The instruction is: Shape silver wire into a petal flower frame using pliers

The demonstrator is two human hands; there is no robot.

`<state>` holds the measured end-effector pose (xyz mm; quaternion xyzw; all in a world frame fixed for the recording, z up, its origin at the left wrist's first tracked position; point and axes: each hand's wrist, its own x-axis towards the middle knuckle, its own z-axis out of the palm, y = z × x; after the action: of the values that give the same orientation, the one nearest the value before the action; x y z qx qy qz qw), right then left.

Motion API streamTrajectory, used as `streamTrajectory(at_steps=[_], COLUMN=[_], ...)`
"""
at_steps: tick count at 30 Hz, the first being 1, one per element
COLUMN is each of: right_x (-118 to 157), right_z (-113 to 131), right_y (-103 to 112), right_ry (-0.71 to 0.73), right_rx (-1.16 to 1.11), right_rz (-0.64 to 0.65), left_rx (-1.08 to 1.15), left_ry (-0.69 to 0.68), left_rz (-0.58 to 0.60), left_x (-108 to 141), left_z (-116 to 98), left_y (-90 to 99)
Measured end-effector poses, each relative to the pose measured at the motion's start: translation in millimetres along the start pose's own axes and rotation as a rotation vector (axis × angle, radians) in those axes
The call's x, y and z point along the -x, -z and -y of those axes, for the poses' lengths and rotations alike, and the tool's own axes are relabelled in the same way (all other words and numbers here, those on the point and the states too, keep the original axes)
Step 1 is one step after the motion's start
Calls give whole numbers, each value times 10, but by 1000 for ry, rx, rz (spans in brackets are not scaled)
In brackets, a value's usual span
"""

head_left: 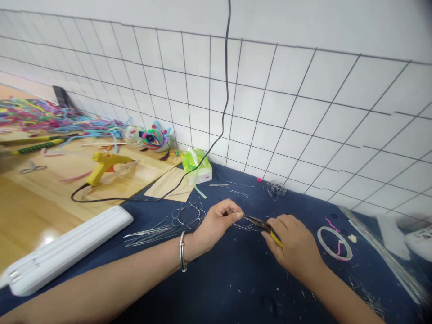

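Observation:
My left hand (pixel 224 220), with a silver bangle on its wrist, is closed in a pinch on a thin wire piece (pixel 245 227) that carries small beads. Wrapped round the yellow handles of long-nose pliers (pixel 276 236) is my right hand (pixel 292 240). The pliers' jaws point left and reach the wire at my left fingertips; whether they grip it is too small to tell. Left of my left hand, a flower-shaped wire frame (pixel 189 215) lies on the dark blue cloth (pixel 216 288). Several straight wires (pixel 148 235) lie beside it.
A yellow glue gun (pixel 101 166) and a white lamp-like bar (pixel 67 249) lie at left, before colourful pipe cleaners (pixel 50 117). A tissue pack (pixel 197 166) stands at the back. Tangled wire (pixel 276 190), a white ring roll (pixel 320 240) and long wires (pixel 388 256) lie right. A black cord (pixel 227 67) hangs down.

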<state>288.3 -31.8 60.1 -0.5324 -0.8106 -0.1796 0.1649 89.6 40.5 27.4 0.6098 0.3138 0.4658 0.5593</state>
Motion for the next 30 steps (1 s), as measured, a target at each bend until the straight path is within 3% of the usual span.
streamTrajectory(at_steps=[7, 23, 30], right_x=[5, 12, 13], right_z=[4, 4, -20], right_y=[-11, -23, -30], right_ry=[-17, 34, 29], right_rx=[56, 147, 169], right_rz=[53, -23, 11], left_rx=[31, 13, 3], left_ry=[22, 41, 63], left_rz=[46, 134, 189], left_x=[-1, -21, -32], left_z=[6, 30, 69], left_y=[8, 45, 57])
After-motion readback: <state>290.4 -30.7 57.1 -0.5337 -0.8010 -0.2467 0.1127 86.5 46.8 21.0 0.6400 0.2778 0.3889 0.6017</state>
